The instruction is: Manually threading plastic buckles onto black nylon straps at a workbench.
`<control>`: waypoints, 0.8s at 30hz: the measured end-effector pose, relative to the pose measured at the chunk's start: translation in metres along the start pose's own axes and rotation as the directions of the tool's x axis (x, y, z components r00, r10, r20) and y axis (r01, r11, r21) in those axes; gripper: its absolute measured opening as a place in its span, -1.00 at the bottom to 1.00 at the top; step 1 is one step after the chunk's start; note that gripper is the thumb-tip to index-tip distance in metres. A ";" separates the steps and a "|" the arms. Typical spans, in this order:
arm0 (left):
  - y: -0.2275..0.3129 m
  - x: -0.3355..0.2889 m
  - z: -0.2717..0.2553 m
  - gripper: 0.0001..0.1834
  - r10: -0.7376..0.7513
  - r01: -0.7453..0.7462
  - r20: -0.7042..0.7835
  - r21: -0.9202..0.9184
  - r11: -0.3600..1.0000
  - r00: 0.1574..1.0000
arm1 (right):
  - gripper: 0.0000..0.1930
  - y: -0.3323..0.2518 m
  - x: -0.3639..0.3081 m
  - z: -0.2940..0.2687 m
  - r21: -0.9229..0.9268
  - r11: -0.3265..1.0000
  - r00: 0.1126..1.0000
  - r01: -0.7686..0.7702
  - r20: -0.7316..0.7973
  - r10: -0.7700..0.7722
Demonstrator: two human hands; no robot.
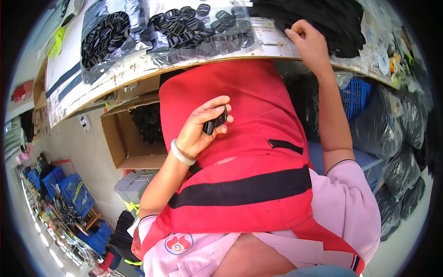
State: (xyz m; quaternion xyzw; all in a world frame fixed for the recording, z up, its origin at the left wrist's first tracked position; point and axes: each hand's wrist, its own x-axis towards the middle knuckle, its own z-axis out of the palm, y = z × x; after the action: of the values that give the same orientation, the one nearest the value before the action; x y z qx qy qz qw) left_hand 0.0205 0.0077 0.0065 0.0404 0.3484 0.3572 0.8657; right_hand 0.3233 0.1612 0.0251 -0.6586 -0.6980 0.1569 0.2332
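Note:
My left hand (199, 125), with a white bangle (181, 153) at its wrist, is closed around a few black plastic buckles (216, 122) in front of my red apron (230, 184). Over the table's near edge, my right hand (309, 44) has its thumb and fingers curled together. It is at the left side of a pile of black fabric pieces (337, 23); whatever lies between its fingertips is too small to make out. Black slide buckles (177, 27) are spread on a clear plastic bag (203, 51), and a second bag (108, 39) to its left holds many more.
The worn white table (69, 92) runs across the top. Beneath it stands an open cardboard box (134, 157) with black items. At right are a blue basket (354, 97) and black plastic bags (378, 124). Blue crates (76, 194) stand at far left.

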 end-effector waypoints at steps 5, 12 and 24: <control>0.009 0.013 -0.004 -0.70 0.105 -0.102 0.066 -0.050 0.994 0.992 | -0.83 -0.012 0.010 -0.002 0.540 0.841 0.999 -0.040 0.009 0.042; 0.011 0.019 0.003 -0.51 0.251 -0.253 0.025 0.062 0.966 0.968 | -0.82 -0.052 -0.026 0.011 0.601 0.798 0.991 -0.046 0.131 -0.041; 0.009 0.002 0.009 -0.33 0.498 -0.518 0.172 0.446 0.730 0.850 | -0.76 -0.108 -0.079 0.055 0.582 0.681 0.615 -0.444 0.751 -0.241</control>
State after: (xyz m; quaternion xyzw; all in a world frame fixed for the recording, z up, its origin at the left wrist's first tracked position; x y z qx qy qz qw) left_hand 0.0220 0.0176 0.0148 0.3529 0.3833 0.4820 0.7044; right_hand 0.2048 0.0787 0.0260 -0.4156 -0.5617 0.7026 0.1347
